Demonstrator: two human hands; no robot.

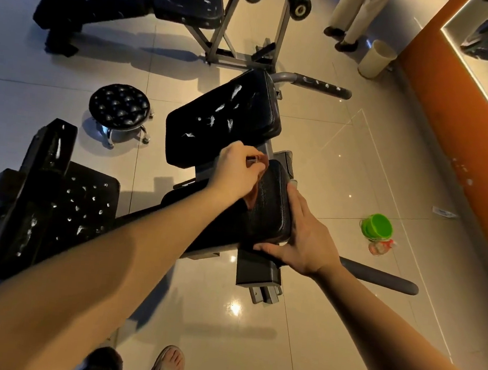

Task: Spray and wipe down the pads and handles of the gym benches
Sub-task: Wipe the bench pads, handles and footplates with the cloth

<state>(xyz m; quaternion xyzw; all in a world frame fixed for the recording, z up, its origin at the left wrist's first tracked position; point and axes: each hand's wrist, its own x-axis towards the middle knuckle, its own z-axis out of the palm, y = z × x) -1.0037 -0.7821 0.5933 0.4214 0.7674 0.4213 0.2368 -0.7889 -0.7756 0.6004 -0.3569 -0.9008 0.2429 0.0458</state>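
A black seat pad point(269, 205) of a gym bench lies in the middle of the view. My left hand point(237, 169) grips a reddish-brown cloth point(256, 180) and holds it against the pad's far left edge. My right hand point(306, 241) rests on the pad's right side, fingers straight along the edge and thumb under the near corner. Beyond it the bench's back pad point(222, 117) is cracked and scuffed white. Two grey handles stick out: one handle point(323, 86) at the far end, another handle point(382, 280) near my right wrist.
A second bench point(129, 0) stands at the back left, a worn pad point(54, 196) at the left, a round stool point(119, 107) between them. A green bucket point(377, 227) and a spray bottle point(381, 247) sit on the tiles at the right. A person's legs point(354, 13) and a bin point(377, 59) are beyond.
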